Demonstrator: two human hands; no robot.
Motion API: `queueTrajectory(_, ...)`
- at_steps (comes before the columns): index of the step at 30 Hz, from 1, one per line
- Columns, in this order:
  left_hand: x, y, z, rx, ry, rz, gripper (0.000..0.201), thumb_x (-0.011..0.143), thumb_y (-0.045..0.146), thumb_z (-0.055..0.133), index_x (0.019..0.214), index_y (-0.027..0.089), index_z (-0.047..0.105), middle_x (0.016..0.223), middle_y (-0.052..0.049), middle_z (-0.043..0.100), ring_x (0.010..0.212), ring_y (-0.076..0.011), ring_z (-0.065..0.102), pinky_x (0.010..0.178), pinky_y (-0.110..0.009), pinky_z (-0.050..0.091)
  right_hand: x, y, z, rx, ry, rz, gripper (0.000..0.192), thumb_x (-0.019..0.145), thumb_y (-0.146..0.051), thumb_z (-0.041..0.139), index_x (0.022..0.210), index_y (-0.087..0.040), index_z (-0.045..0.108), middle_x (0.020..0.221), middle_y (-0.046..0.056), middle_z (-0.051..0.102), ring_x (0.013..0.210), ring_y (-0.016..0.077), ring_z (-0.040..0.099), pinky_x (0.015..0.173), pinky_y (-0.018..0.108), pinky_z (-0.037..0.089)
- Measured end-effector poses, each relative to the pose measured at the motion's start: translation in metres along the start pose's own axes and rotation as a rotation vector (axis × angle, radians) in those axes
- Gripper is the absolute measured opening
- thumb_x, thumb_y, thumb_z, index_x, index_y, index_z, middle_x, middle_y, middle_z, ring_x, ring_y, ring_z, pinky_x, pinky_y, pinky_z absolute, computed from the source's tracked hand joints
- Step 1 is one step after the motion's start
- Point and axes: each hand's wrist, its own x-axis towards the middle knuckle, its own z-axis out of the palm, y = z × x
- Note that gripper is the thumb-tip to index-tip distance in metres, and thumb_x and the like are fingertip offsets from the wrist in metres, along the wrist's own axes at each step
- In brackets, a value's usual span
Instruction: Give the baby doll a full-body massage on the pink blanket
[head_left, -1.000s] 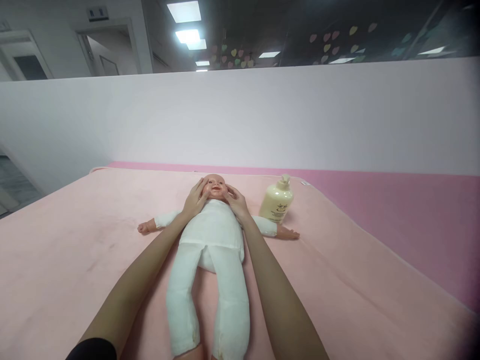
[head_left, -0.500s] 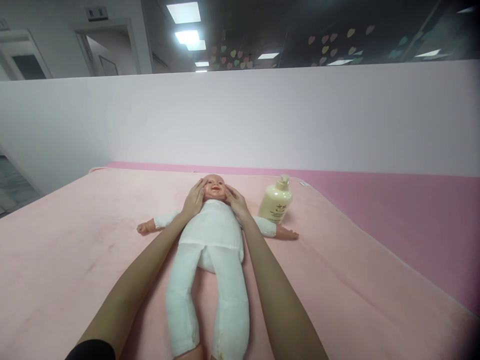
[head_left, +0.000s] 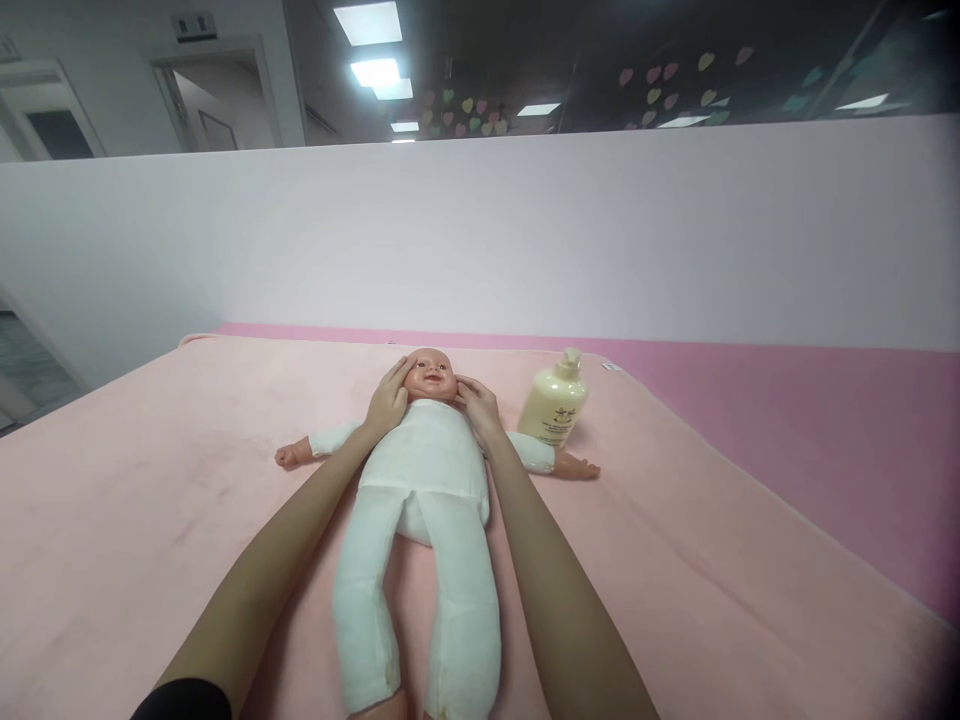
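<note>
A baby doll (head_left: 424, 455) with a white cloth body lies on its back, head away from me and arms spread to both sides. My left hand (head_left: 388, 396) rests along the left side of the doll's head (head_left: 431, 375), fingers stretched out and touching it near the temple. On the other side my right hand (head_left: 478, 402) has its fingertips at the edge of the doll's face, near the ear, fingers extended and slightly bent. The right thumb is partly hidden. Neither hand is wrapped round anything.
A pale yellow pump bottle (head_left: 555, 400) stands just behind the doll's arm on the right. Beneath everything lies a pink blanket (head_left: 187, 520) over a darker pink surface (head_left: 825, 430). A white partition (head_left: 525, 240) rises behind.
My right fingers have slid slightly outward and down from the doll's cheek to the edge of its head, showing more of the face. My left hand has barely moved.
</note>
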Motion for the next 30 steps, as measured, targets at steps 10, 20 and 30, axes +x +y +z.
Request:
queueTrajectory(10, 0.000, 0.002, -0.001, 0.004, -0.014, -0.032, 0.076, 0.068, 0.008, 0.042, 0.142, 0.019, 0.041, 0.149, -0.005, 0.039, 0.140, -0.0239, 0.031, 0.116, -0.045, 0.028, -0.002, -0.002, 0.001, 0.015, 0.015, 0.001, 0.027, 0.065, -0.029, 0.069, 0.090, -0.018, 0.068, 0.092, 0.003, 0.069, 0.075, 0.0143, 0.064, 0.071, 0.029, 0.054)
queueTrajectory(20, 0.000, -0.003, 0.002, -0.007, 0.000, -0.017, 0.078, 0.065, 0.006, 0.039, 0.142, 0.018, 0.041, 0.149, -0.005, 0.039, 0.140, -0.0217, 0.031, 0.118, -0.044, 0.026, 0.000, 0.000, 0.000, -0.074, -0.037, -0.084, 0.050, 0.061, -0.055, 0.073, 0.093, -0.017, 0.067, 0.103, 0.007, 0.068, 0.096, 0.0198, 0.063, 0.083, 0.032, 0.052)
queueTrajectory(30, 0.000, 0.000, 0.000, -0.049, 0.026, -0.040, 0.071, 0.070, 0.006, 0.037, 0.139, 0.020, 0.045, 0.148, -0.002, 0.041, 0.139, -0.0202, 0.034, 0.118, -0.043, 0.025, -0.010, -0.010, 0.005, -0.159, -0.117, -0.147, 0.069, 0.051, -0.038, 0.084, 0.112, -0.016, 0.062, 0.123, 0.011, 0.061, 0.114, 0.0226, 0.057, 0.101, 0.035, 0.045)
